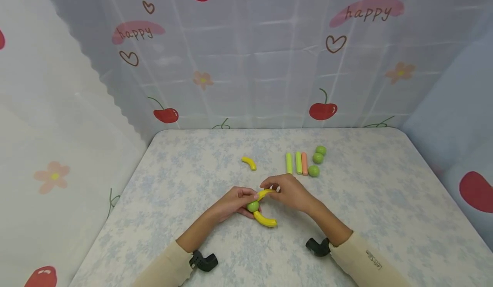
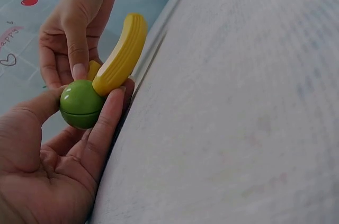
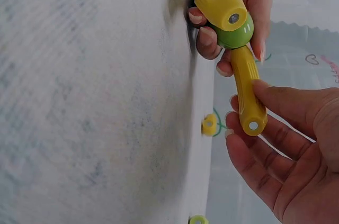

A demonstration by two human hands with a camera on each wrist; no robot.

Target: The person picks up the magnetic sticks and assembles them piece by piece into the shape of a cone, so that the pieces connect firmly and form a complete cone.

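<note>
Fingers and thumb of my left hand (image 1: 234, 204) grip a glossy green ball (image 1: 252, 206) just above the table. A yellow curved magnetic rod (image 1: 265, 221) sticks out from the ball on the near side. A second yellow curved rod (image 3: 245, 86) meets the ball on its other side, and my right hand (image 1: 291, 191) pinches it between thumb and fingers. Round metal magnets show in the rod ends in the right wrist view. In the left wrist view the ball (image 2: 80, 106) has a seam round it, and the second rod is mostly hidden.
Another yellow curved rod (image 1: 249, 163) lies alone behind the hands. Two yellow-green straight rods (image 1: 298, 162) and an orange straight rod (image 1: 304, 163) lie behind the right hand. Three green balls (image 1: 313, 171) stand beside them. A printed curtain (image 1: 262, 64) hangs along the table's back edge.
</note>
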